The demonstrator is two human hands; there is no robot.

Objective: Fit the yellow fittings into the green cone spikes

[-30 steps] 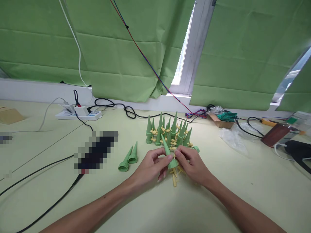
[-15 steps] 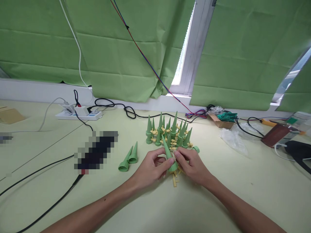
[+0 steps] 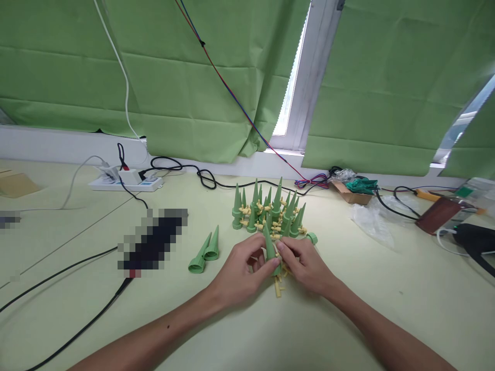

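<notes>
My left hand grips a green cone, point up and wide end down. Close on its right, my right hand is pinched against the side of the cone, around a small yellow piece that is mostly hidden by the fingers. Loose yellow valve pieces lie on the table just below the hands. Behind them stands a cluster of green cones with yellow valves attached. Two more green cones rest to the left of my left hand.
A green cap lies beyond my right hand. At the left are a pixelated dark object and a white power strip. Black cables run along the wall. An open cardboard box and clear plastic bags are at the right.
The held cone has tipped more upright, its point moving slightly down and to the right. My left hand has turned a little with it; my right hand has barely moved.
</notes>
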